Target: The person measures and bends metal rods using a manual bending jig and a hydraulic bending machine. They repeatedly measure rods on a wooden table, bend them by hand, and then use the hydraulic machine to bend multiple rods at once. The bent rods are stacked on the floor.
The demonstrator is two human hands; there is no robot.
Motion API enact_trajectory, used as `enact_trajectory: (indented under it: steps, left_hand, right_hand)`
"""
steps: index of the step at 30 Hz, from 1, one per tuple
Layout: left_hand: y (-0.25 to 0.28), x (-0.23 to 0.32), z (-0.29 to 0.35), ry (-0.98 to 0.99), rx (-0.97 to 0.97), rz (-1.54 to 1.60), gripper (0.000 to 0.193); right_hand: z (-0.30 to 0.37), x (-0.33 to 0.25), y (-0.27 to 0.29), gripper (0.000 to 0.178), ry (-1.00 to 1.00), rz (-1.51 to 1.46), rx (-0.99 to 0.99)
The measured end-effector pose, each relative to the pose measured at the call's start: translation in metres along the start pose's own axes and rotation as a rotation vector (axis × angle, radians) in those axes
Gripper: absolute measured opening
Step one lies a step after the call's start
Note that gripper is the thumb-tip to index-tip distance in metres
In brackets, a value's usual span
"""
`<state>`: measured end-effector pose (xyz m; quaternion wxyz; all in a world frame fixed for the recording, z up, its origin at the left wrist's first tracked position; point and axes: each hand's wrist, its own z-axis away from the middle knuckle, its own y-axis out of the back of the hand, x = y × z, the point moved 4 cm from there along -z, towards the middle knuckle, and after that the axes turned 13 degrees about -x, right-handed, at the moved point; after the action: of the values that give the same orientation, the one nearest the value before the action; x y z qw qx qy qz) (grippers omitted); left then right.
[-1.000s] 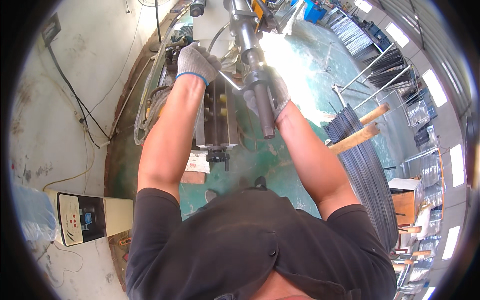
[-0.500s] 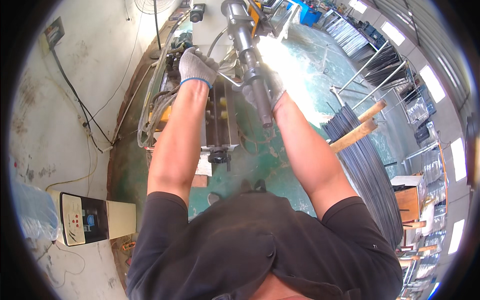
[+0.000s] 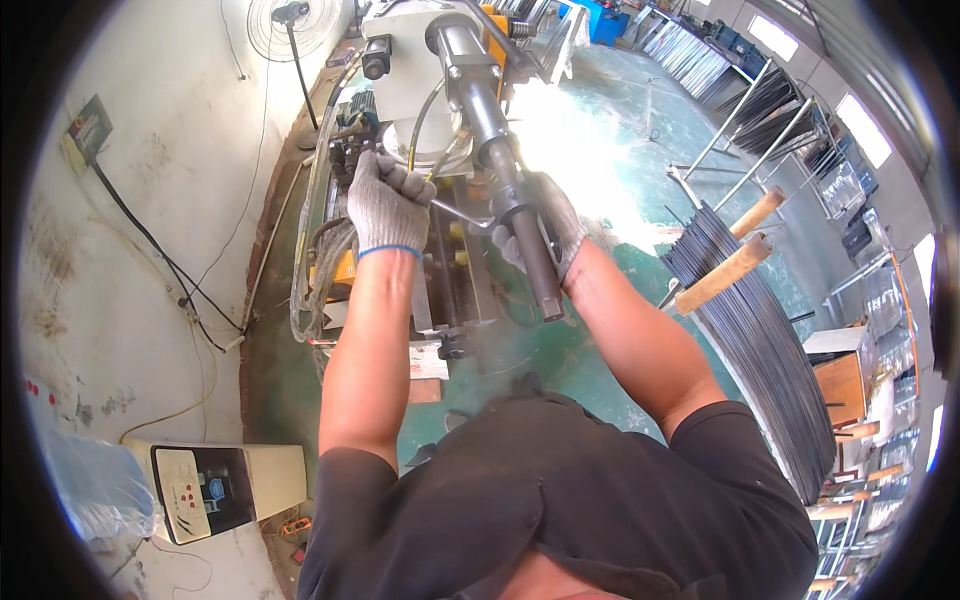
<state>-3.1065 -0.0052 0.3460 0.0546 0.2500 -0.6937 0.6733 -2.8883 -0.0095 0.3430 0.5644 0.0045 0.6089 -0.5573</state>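
A grey steel shaft point(image 3: 541, 268) with a thicker collar point(image 3: 513, 196) juts toward me from a machine head point(image 3: 470, 70). My left hand point(image 3: 388, 205), in a knit glove with a blue cuff edge, is closed round a thin bent metal rod that looks like a hex key point(image 3: 458, 212). The rod's bent end meets the left side of the collar. My right hand point(image 3: 565, 222), also gloved, wraps the shaft and collar from the right, its fingertips showing on the left side. The shaft hides much of that hand.
Below the shaft lies the machine bed point(image 3: 455, 270), with hoses point(image 3: 302, 250) along its left. A coil of dark rods point(image 3: 755, 350) with wooden posts point(image 3: 725, 275) stands right. At left are a stand fan point(image 3: 292, 15), a stained wall point(image 3: 150, 200) and a water dispenser point(image 3: 230, 490).
The view has shifted, so the machine and both hands sit lower in the picture. My left hand still grips the hex key at the collar, and my right hand stays round the shaft.
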Motion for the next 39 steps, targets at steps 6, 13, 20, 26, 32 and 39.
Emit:
enact_trajectory:
  steps: [6,13,20,26,32,39]
  left_hand:
    - [-0.01,-0.008,-0.008,0.028,0.035,-0.053,0.046]
    - [0.06,0.016,0.007,-0.063,0.223,-0.237,0.044]
    - [0.107,-0.054,0.099,-0.107,0.571,-0.54,0.04]
    - [0.144,-0.253,0.114,0.031,0.741,0.258,0.035]
    - [0.093,-0.291,0.049,0.031,0.571,0.122,0.04]
    - [0.167,-0.351,-0.065,0.064,0.608,-0.397,0.034]
  right_hand:
    - [0.006,-0.006,-0.003,0.056,0.033,-0.007,0.002]
    - [0.004,-0.003,0.014,0.053,0.071,0.121,-0.179]
    - [0.03,-0.001,0.114,0.039,0.192,1.248,-0.375]
    - [0.049,0.025,0.218,0.025,-0.018,1.484,-0.493]
    - [0.022,-0.033,0.289,0.021,0.038,1.477,-0.339]
    - [-0.035,-0.188,0.346,0.017,0.222,1.49,0.03]
